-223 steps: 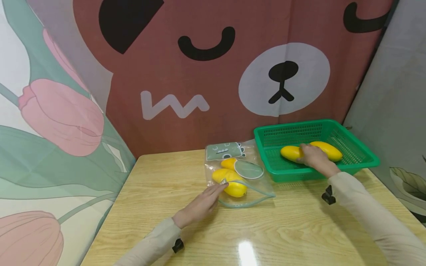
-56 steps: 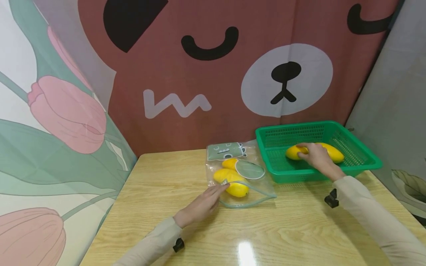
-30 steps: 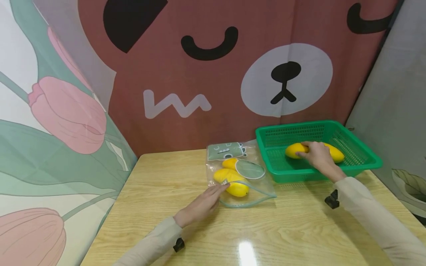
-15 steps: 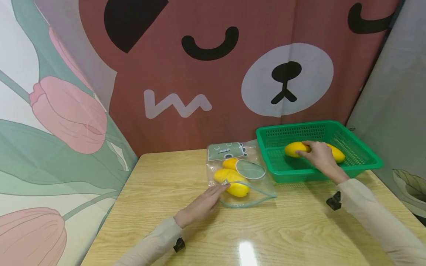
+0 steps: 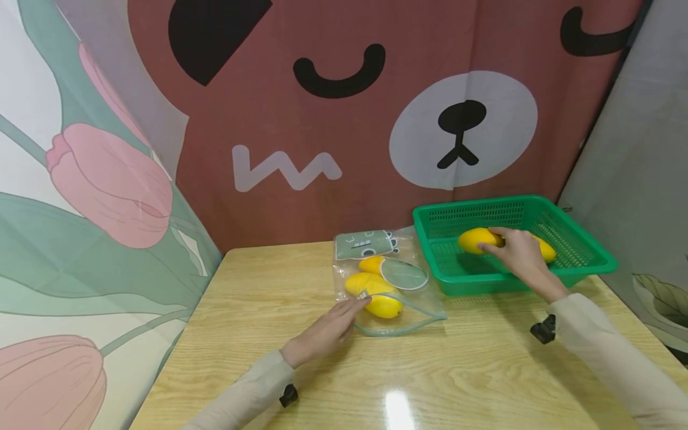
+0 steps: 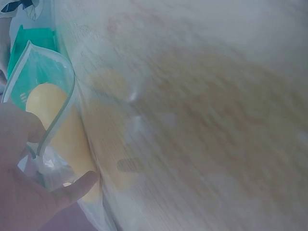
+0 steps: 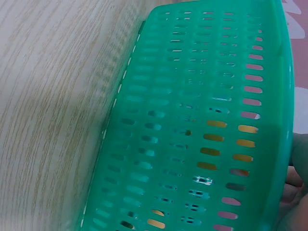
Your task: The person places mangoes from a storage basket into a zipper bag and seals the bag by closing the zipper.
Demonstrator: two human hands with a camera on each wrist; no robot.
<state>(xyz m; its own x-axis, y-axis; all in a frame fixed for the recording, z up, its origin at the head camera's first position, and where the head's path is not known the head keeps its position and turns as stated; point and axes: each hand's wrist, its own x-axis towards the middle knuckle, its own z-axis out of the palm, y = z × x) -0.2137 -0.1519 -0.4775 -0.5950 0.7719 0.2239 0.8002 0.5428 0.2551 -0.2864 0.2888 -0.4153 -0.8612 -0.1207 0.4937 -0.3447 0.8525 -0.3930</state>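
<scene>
In the head view my right hand [image 5: 518, 254] grips a yellow mango-shaped fruit [image 5: 473, 240] inside the green basket [image 5: 484, 282]; another yellow fruit [image 5: 546, 249] lies behind the hand. The right wrist view shows mostly the basket's slotted wall [image 7: 192, 96], with part of the hand [image 7: 296, 192] at the right edge. My left hand [image 5: 325, 331] holds the near edge of a clear zip bag [image 5: 419, 322] whose mouth gapes. Two yellow fruits [image 5: 384, 306] lie in the bag. The left wrist view has the left hand's fingers [image 6: 74, 190] at the bag mouth, beside a fruit [image 6: 72, 139].
The wooden table [image 5: 258, 286] extends left of the bag and in front of it. Behind stands a curtain [image 5: 279, 215] with a printed bear, and a grey cloth [image 5: 634, 179] hangs at the right. Basket and bag stand close together.
My right hand has closed round the fruit's end, and the fruit has shifted slightly left and up from the other one. The left hand and the bag have hardly moved.
</scene>
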